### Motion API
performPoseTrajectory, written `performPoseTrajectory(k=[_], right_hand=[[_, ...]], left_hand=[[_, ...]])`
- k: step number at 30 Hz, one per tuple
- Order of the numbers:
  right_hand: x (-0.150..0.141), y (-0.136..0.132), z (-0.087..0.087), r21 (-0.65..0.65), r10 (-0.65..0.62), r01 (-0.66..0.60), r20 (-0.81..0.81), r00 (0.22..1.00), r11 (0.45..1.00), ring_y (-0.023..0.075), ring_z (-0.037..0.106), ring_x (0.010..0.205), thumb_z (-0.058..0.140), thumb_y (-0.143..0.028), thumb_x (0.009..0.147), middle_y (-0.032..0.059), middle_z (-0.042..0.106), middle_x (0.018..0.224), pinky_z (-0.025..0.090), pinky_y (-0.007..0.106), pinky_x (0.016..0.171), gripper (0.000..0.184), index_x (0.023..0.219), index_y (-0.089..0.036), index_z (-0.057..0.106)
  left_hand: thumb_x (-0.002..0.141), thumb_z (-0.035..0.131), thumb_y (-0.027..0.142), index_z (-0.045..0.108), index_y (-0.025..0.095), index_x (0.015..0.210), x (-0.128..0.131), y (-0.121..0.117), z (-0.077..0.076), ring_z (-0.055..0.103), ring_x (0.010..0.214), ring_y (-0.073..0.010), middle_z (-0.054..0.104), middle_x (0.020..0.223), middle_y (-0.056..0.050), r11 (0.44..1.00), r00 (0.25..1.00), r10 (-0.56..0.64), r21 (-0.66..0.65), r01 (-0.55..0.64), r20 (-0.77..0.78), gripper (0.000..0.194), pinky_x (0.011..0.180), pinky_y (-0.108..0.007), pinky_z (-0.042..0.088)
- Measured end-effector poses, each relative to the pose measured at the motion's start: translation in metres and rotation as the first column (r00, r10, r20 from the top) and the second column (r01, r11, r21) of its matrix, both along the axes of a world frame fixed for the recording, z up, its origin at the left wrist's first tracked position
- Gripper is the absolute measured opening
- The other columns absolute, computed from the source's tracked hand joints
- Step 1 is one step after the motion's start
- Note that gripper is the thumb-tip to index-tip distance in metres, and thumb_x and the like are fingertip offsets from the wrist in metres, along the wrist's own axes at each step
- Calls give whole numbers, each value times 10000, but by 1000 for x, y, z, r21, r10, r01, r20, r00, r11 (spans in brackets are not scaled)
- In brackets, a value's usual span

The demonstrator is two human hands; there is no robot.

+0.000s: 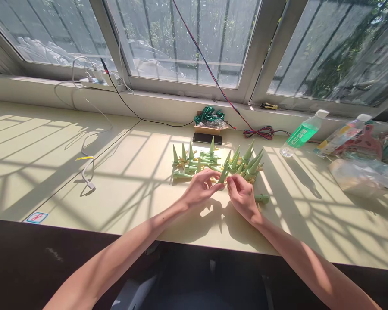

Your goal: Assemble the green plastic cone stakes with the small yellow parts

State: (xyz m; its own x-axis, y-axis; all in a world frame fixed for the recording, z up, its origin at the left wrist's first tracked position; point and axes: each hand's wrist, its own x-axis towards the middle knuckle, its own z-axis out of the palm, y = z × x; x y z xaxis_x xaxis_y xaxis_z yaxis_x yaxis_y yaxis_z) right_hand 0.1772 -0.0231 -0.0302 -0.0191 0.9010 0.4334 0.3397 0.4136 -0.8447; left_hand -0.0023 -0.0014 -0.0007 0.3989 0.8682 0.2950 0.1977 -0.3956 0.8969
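Between the thumb and fingers of my left hand (pixel 202 186) is a pale green cone-shaped piece (pixel 224 173), held with its tip pointing up. My right hand (pixel 241 194) is close against its right side, fingertips pinched together near the cone's base; what they pinch is too small to make out. Just beyond both hands lies a group of similar green cones (pixel 248 153), several upright and others tilted, with small yellowish bits among them. Green rod-like pieces (pixel 207 160) lie in the same group. One green cylindrical piece (pixel 261 198) rests beside my right wrist.
Behind the cones are a black phone (pixel 207 138) and a small box (pixel 211 128) with dark green material. To the right stand a tilted green-labelled bottle (pixel 304 134) and plastic bags (pixel 362 176). A coiled cable (pixel 261 132) lies near the windowsill; a white cable (pixel 89 184) is at left.
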Motion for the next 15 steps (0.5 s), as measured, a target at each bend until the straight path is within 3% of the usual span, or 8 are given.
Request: performPoseTrajectory(k=[6,9,12,15], right_hand=[[1,1,-5,76,-23,29,-74,997,997,117,425,478,512,-399,1006,-37,466,596,363,251,458,241,860,-213,563],[1,0,-4,118,-22,29,-63,998,993,118,453,486,509,-375,1009,-23,502,632,378,253,460,216,881,-210,564],[1,-1,0,155,7,-6,-6,1000,988,118,470,503,516,-337,1007,-13,523,659,392,256,479,183,897,-203,575],[0,-3,3,173,42,-48,34,999,984,118,495,520,533,-302,996,-5,551,686,412,256,499,141,921,-197,588]], left_hand=[[869,641,591,620,160,922,0,1,5,522,469,-67,628,857,-23,964,990,14,-264,23,138,434,408,-194,396],[877,559,678,598,132,776,-1,3,4,478,385,-60,601,692,-9,897,986,-13,-433,84,165,557,374,-189,323],[868,463,764,616,103,682,-2,5,2,487,389,-75,618,633,-49,800,981,-91,-574,173,169,703,386,-202,334],[831,505,781,652,92,699,-4,5,1,506,412,-85,639,645,-65,763,977,-139,-612,209,161,717,405,-215,370]])
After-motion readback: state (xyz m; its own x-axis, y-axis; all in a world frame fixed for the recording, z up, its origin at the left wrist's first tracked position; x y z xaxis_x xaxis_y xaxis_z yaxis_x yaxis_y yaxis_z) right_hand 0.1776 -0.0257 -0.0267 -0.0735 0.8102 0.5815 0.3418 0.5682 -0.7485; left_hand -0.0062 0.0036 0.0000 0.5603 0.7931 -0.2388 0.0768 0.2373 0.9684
